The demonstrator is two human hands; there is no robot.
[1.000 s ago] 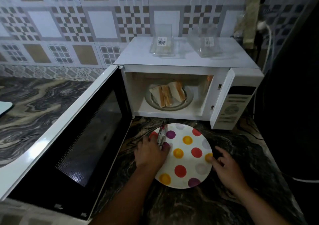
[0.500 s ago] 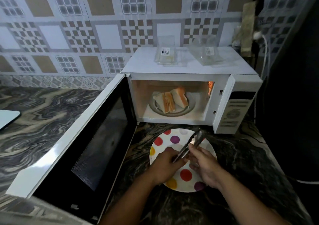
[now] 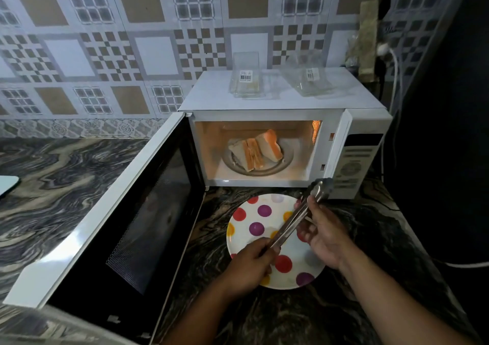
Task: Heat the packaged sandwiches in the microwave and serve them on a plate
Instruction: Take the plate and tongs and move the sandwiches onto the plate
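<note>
Two triangular sandwiches (image 3: 256, 152) stand on the glass turntable (image 3: 287, 161) inside the lit white microwave (image 3: 277, 101), whose door (image 3: 137, 207) hangs wide open to the left. A white plate with coloured dots (image 3: 254, 220) lies on the counter in front of it. Metal tongs (image 3: 299, 215) slant over the plate, tips up near the control panel. My left hand (image 3: 250, 264) grips their handle end. My right hand (image 3: 324, 234) holds their middle, fingers curled round the arms.
Two empty clear sandwich packs (image 3: 246, 76) (image 3: 308, 77) lie on top of the microwave. The dark marbled counter (image 3: 53, 175) stretches left; a pale object (image 3: 8, 184) sits at its left edge. A white cable (image 3: 394, 80) runs down the right side by a dark wall.
My left hand lifted the tongs off the plate's left edge and swung them right. My right hand left the plate's rim and took hold of the tongs.
</note>
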